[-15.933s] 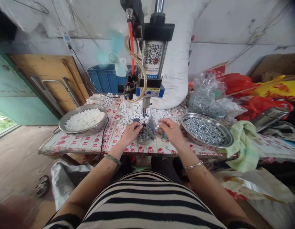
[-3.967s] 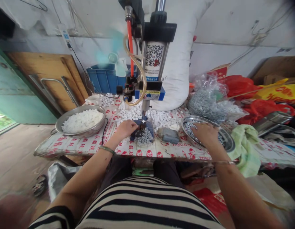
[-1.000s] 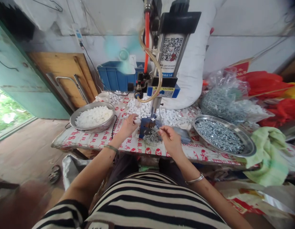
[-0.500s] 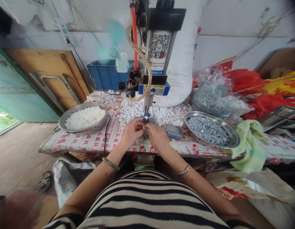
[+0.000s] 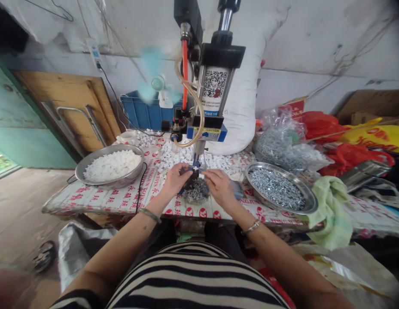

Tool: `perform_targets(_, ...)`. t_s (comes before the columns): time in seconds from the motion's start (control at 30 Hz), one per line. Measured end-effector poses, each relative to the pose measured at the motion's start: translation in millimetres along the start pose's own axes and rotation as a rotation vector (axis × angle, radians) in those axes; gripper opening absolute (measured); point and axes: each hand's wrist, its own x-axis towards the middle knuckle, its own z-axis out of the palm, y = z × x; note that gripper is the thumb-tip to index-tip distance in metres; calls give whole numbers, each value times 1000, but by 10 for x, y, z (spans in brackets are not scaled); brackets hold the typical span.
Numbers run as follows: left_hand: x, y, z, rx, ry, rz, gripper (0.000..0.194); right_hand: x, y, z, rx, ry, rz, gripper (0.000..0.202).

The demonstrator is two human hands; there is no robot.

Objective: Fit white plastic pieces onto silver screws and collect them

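Observation:
A pneumatic press (image 5: pixel 213 90) stands upright at the middle of the table, its ram pointing down between my hands. My left hand (image 5: pixel 176 179) is at the left side of the press tip, fingers pinched near a small white piece (image 5: pixel 195 168). At the right side of the tip, my right hand (image 5: pixel 219 185) has thumb and forefinger pressed together. What either hand holds is too small to make out. Just below the tip lies a heap of small metal pins (image 5: pixel 196 191). White plastic pieces (image 5: pixel 176 156) are scattered behind the press base.
A metal bowl of white pieces (image 5: pixel 109 183) stands at left, a steel tray of metal pins (image 5: pixel 310 209) at right with a green cloth (image 5: pixel 333 206) beside it. Behind are a blue crate (image 5: pixel 144 112), a turning fan (image 5: pixel 157 83) and a clear bag of pins (image 5: pixel 276 146).
My hands have moved apart from each other, uncovering the pin heap between them. The camera view has shifted, so the press and table sit slightly lower.

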Motion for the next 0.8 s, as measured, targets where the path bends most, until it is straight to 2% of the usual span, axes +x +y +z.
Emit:
perform_targets(0.07,137,-23,56,166,31,98,20,177,84,30,-6,17,50,25)
perform_targets(0.17,280,-60,138,319,-99,195,24,320,163,79,-5,57,122,23)
perform_targets(0.23,314,-99,168,361,-164,241,27,292,196,86,4,78,150,23)
perform_targets(0.33,293,-176,177,327,-168,301,32,142,231,66,18,60,185,24)
perform_targets(0.43,254,-230,192,296,-130,303,35,42,241,55,28,22,224,25)
perform_targets(0.53,238,-221,232,416,-99,296,34,79,224,70,30,9,230,25)
perform_targets(0.67,234,-166,248,725,-135,393,39,178,203,84,19,9,201,26)
perform_targets(0.73,226,-158,229,741,-158,436,40,194,202,83,10,9,199,26)
perform_targets(0.8,216,-170,210,620,-148,445,41,204,199,85,-3,2,209,25)
